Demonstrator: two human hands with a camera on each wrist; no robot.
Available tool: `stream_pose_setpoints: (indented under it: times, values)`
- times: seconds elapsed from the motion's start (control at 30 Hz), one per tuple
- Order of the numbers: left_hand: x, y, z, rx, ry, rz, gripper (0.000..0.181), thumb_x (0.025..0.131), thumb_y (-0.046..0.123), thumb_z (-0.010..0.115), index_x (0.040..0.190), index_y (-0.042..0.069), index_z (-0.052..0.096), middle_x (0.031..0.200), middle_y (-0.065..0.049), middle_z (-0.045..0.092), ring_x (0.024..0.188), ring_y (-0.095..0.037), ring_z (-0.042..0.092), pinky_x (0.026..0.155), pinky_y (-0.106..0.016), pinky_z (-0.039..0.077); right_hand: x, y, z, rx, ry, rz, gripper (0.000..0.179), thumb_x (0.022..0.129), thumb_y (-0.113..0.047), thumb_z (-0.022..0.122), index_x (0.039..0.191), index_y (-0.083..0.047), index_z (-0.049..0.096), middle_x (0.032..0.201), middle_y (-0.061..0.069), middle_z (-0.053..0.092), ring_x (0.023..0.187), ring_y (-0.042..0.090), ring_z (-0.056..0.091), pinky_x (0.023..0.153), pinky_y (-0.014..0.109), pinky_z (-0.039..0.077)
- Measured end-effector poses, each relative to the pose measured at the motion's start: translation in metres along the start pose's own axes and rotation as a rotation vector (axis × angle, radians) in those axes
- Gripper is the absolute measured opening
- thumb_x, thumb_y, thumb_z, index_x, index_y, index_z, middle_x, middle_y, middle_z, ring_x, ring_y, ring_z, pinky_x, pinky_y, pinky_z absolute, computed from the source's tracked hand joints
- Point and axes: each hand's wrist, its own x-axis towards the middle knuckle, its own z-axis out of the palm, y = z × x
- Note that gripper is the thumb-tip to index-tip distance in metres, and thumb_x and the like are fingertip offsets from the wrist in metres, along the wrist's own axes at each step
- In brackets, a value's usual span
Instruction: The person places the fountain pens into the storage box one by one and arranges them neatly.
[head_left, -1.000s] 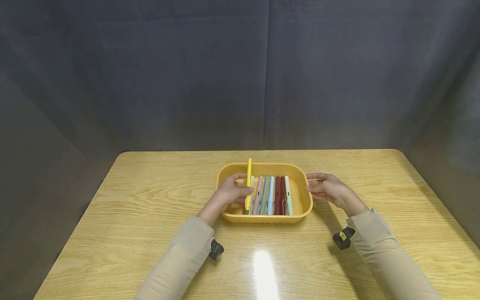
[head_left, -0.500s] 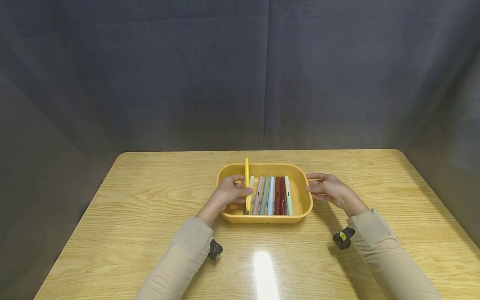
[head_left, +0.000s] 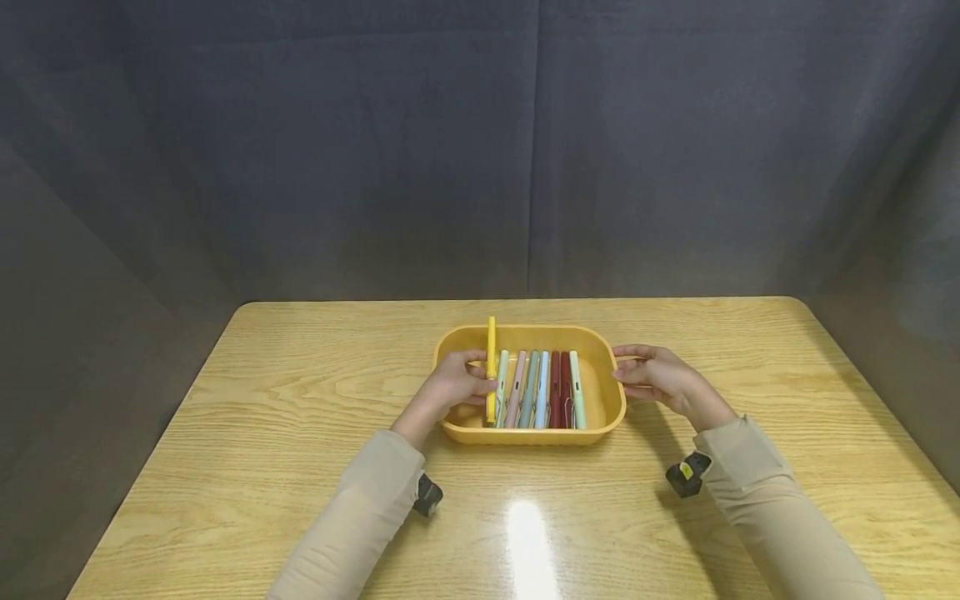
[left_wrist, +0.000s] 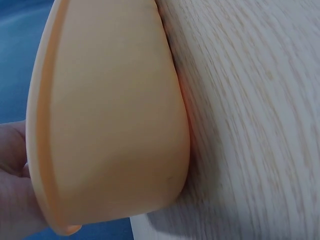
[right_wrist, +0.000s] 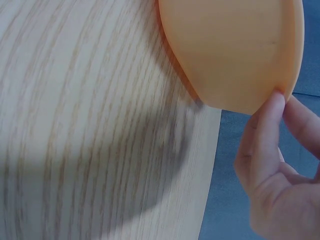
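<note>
My left hand [head_left: 453, 382] reaches over the left end of a yellow plastic tray [head_left: 532, 437] and holds a yellow pen [head_left: 491, 342] between thumb and fingers. The pen points away from me, its far end overlapping the back rim. To its right, a row of capped pens lies in the tray: a pale green pen [head_left: 502, 371], a pink pen [head_left: 516, 387], grey-green, light blue, two dark red and another pale green. At the tray's right end, my right hand [head_left: 667, 383] pinches the rim, thumb and fingers meeting there in the right wrist view. The tray wall hides most of my left hand in the left wrist view.
The tray stands on a wood-grain table [head_left: 300, 400] toward its back edge. Dark curtains [head_left: 375, 167] hang behind and at both sides. A bright light reflection lies on the tabletop in front of the tray.
My left hand has shifted slightly left with the yellow pen, uncovering more of the pale green pen beside it. My right hand stays at the tray's rim.
</note>
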Motion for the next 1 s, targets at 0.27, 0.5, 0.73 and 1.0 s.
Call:
stream_pose_setpoints:
  times: [0.27,0.5,0.73,1.0]
  values:
    - [-0.0002,-0.0011,-0.0006,0.015,-0.004,0.001,0.059,0.087,-0.004,0.063,0.141,-0.002,0.04,0.122,-0.029,0.056,0.095,-0.03,0.066,0.083,-0.037,0.061,-0.0003,-0.0002,-0.0003,0.007,0.002,0.002,0.056,0.095,-0.003,0.053,0.143,0.009,0.026,0.09,-0.01,0.057,0.079,-0.001,0.061,0.076,0.014,0.057]
    - [0.0,-0.0007,0.0017,0.041,-0.002,-0.01,0.061,0.087,-0.007,0.06,0.143,0.0,0.038,0.12,-0.027,0.056,0.088,-0.022,0.062,0.081,-0.036,0.061,-0.0017,-0.0003,-0.0001,0.017,-0.009,-0.005,0.058,0.094,-0.004,0.054,0.143,0.01,0.025,0.086,-0.011,0.057,0.078,-0.001,0.062,0.075,0.014,0.057]
    - [0.0013,-0.0016,0.0057,0.081,0.022,-0.036,0.057,0.089,-0.007,0.057,0.142,0.001,0.039,0.111,-0.022,0.06,0.071,-0.014,0.057,0.062,-0.022,0.056,-0.0021,-0.0015,-0.0001,-0.002,-0.007,-0.005,0.059,0.095,-0.005,0.054,0.144,0.01,0.024,0.09,-0.01,0.058,0.08,-0.001,0.061,0.075,0.014,0.057]
    - [0.0018,-0.003,0.0069,0.092,0.028,-0.048,0.059,0.087,-0.011,0.055,0.143,0.001,0.038,0.088,-0.009,0.056,0.057,-0.009,0.046,0.051,-0.018,0.041,-0.0006,-0.0001,-0.0003,-0.006,-0.005,0.003,0.058,0.095,-0.005,0.053,0.144,0.009,0.025,0.091,-0.009,0.061,0.08,-0.002,0.062,0.076,0.014,0.057]
